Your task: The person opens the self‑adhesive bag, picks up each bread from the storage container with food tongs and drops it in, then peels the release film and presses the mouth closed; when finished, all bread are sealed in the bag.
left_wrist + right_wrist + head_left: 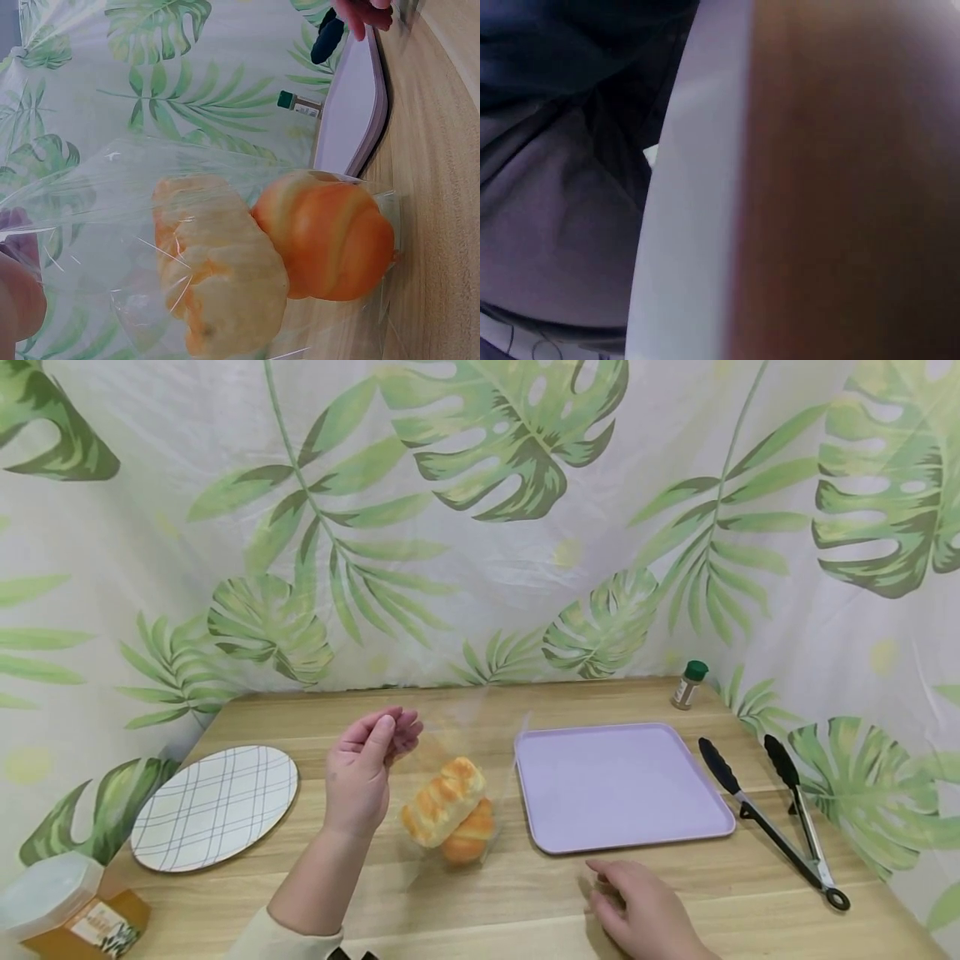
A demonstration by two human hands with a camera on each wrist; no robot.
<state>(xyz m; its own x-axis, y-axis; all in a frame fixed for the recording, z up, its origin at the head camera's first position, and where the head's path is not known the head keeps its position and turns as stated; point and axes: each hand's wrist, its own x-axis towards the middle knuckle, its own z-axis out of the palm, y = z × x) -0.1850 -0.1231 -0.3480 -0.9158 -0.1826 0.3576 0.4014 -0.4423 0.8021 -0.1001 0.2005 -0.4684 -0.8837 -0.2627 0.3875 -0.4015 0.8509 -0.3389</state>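
My left hand is raised over the middle of the table and pinches the top of a clear plastic bag between thumb and fingers. Inside the bag are two breads: a pale, ridged loaf and, beside it, a rounder orange-brown bun. The left wrist view shows both through the film, the bun lower and close to the tabletop; whether the bag touches the wood I cannot tell. Near the front edge of the lilac tray, my right hand lies low with loosely bent fingers, holding nothing.
A checked oval plate lies at left, with a lidded honey-coloured jar in the near left corner. Black-tipped tongs lie spread right of the tray. A green-capped spice bottle stands at the back right before the leaf-patterned cloth.
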